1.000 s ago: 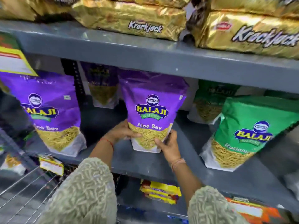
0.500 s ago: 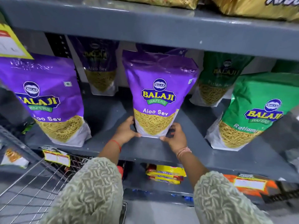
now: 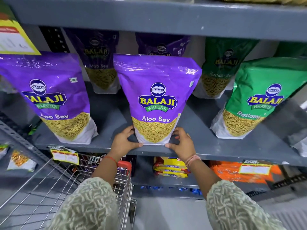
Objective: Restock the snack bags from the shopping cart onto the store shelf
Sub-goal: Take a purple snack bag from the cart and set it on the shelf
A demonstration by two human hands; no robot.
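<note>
A purple Aloo Sev bag [image 3: 157,90] stands upright at the front of the grey store shelf [image 3: 207,146]. My left hand [image 3: 123,141] grips its lower left corner and my right hand [image 3: 181,141] grips its lower right corner, thumbs along the bottom edge. Another purple Aloo Sev bag [image 3: 49,97] stands to the left, and two more purple bags [image 3: 99,63] stand behind. Below my left arm is the wire shopping cart [image 3: 66,183] with a red handle; its inside shows no bags in view.
Green Ratlami Sev bags [image 3: 259,100] stand to the right, one more behind them [image 3: 221,67]. An upper shelf board [image 3: 149,15] hangs close above the bag tops. The lower shelf holds yellow packets [image 3: 171,168] and orange packs [image 3: 232,171]. Price tags [image 3: 65,156] hang on the shelf edge.
The view has tilted down and drawn back. The purple bag went from tilted to upright near the shelf's front edge, and both hands slid down to its bottom corners.
</note>
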